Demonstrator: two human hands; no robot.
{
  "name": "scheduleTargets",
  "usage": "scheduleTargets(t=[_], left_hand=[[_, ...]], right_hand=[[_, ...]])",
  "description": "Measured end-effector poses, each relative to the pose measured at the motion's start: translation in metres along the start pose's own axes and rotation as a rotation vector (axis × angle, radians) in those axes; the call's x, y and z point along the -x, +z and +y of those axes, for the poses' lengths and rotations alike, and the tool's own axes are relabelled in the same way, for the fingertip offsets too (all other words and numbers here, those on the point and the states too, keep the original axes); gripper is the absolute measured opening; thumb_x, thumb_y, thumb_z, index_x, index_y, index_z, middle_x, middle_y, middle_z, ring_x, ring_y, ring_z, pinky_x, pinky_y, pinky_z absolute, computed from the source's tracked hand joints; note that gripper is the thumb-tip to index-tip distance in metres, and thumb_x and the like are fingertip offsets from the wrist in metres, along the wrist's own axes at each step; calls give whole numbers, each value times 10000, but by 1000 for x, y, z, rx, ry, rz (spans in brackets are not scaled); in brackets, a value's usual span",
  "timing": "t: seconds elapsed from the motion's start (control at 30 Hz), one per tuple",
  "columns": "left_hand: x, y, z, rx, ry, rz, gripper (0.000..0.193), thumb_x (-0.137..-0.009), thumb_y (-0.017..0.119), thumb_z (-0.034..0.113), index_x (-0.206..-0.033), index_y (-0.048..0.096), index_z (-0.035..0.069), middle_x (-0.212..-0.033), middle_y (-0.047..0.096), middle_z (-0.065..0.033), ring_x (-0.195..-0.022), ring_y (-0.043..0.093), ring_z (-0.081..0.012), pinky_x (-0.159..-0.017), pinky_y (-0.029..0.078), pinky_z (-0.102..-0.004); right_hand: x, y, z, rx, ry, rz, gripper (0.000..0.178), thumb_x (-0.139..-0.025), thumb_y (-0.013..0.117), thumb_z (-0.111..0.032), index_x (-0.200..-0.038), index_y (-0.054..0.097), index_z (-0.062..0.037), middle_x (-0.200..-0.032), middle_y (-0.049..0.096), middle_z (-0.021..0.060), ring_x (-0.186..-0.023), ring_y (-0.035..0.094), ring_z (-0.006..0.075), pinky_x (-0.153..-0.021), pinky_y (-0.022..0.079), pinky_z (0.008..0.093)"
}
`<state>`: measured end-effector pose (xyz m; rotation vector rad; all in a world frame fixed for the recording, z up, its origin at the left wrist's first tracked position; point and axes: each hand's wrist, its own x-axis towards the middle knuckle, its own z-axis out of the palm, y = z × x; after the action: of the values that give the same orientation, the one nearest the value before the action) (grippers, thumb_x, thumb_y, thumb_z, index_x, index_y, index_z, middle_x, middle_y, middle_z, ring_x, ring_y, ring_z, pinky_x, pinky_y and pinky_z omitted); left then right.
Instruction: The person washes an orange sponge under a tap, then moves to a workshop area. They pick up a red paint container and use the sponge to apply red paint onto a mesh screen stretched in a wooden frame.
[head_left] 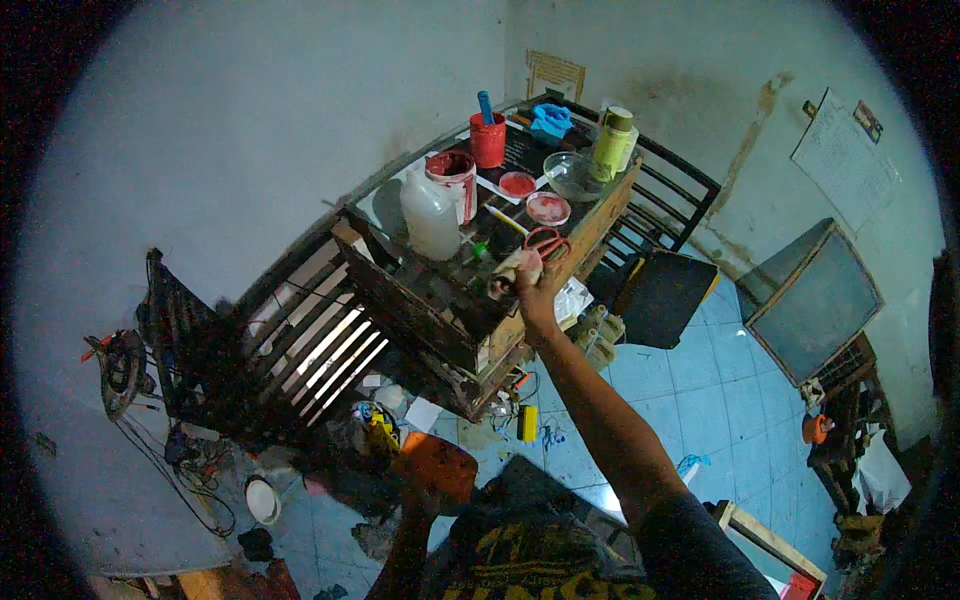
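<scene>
My right hand (536,292) reaches over the near edge of the wooden worktable (590,232) and is closed on a crumpled pale rag (518,268) with dark stains. Just beyond it lie scissors (548,243) with orange-red handles. Low in front of my body, my left hand (424,497) is in shadow, closed at the lower edge of a flat orange-red piece (437,464); its exact kind is unclear. A cloudy plastic jug (430,215), a green cap (481,251) and a red-smeared paint tub (455,180) stand or lie left of the rag.
On the table are a red cup (487,140), red-stained lids (548,208), a clear bowl (572,177), yellow-green bottles (612,147) and a blue cloth (551,121). A slatted bench (320,345) stands left. A framed screen (815,300) leans by the right wall; clutter covers the floor.
</scene>
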<state>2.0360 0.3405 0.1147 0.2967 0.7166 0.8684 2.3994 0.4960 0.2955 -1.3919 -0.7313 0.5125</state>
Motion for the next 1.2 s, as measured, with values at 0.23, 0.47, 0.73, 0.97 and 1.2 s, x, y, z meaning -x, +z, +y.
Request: scheduleTargets(t=[0.23,0.47,0.73,0.97,1.2], left_hand=[[-4,-5,20,-58,24,60,624,-954,404,513,-1368,350,50,-1370,439,-117,-1239,455,-282,-1032,371,-442],[-49,91,18,-227,8,-42,617,-951,415,512,-1358,365,51,-1363,449,-113,-1234,461,-278,-1025,377,-444],[-66,172,-7,-195,24,-228,591,-942,472,469,-1351,368,55,-1342,471,-118,-1228,467,-288,-1022,374,-459],[-67,251,-84,-250,-13,-209,563,-947,481,443,-1329,389,41,-1328,481,-123,-1209,484,-284,-996,405,-449],[-74,363,-222,-381,-242,-358,496,-974,449,405,-1290,419,25,-1241,535,-97,-1123,541,-242,-933,445,-380]], right_hand=[[16,2,52,-83,86,-255,753,-907,604,-158,-1461,113,-24,-1237,480,107,-1059,501,172,-882,437,286],[15,-9,78,-10,228,-141,983,-872,665,-247,-1470,-103,-109,-1303,458,158,-1051,532,244,-856,461,361],[41,-61,56,-582,618,-135,811,-877,648,-330,-1460,134,-97,-1201,512,139,-1032,556,282,-875,467,386],[154,-218,15,-537,689,-293,537,-930,541,-406,-1337,401,-84,-1224,523,107,-1092,547,246,-893,465,406],[184,-340,17,-404,621,219,459,-841,679,-162,-1216,456,-19,-989,621,77,-833,601,146,-680,502,288]])
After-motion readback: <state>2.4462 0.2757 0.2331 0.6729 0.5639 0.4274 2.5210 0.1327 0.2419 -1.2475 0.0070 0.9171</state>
